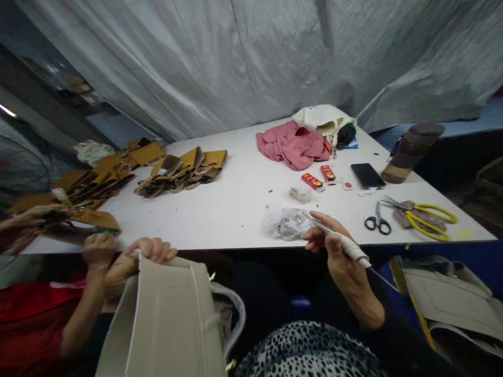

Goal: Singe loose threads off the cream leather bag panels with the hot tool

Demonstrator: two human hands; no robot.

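My left hand (143, 252) is closed over the top edge of a beige bag (168, 324) that stands upright in my lap below the table's front edge. My right hand (338, 250) rests at the front edge of the white table (220, 209), fingers wrapped round a thin tool with a white-taped handle (346, 242). The tool's tip points at a crumpled clear plastic bag (286, 222) just left of the hand.
A person in red sits at my left; one hand (98, 250) is by my left hand, another (35, 213) holds brown pieces. Brown leather pieces (181, 168), pink cloth (293, 144), red boxes (312, 181), phone (367, 175), black scissors (378, 222), yellow-handled shears (426, 215), more beige panels (451, 301).
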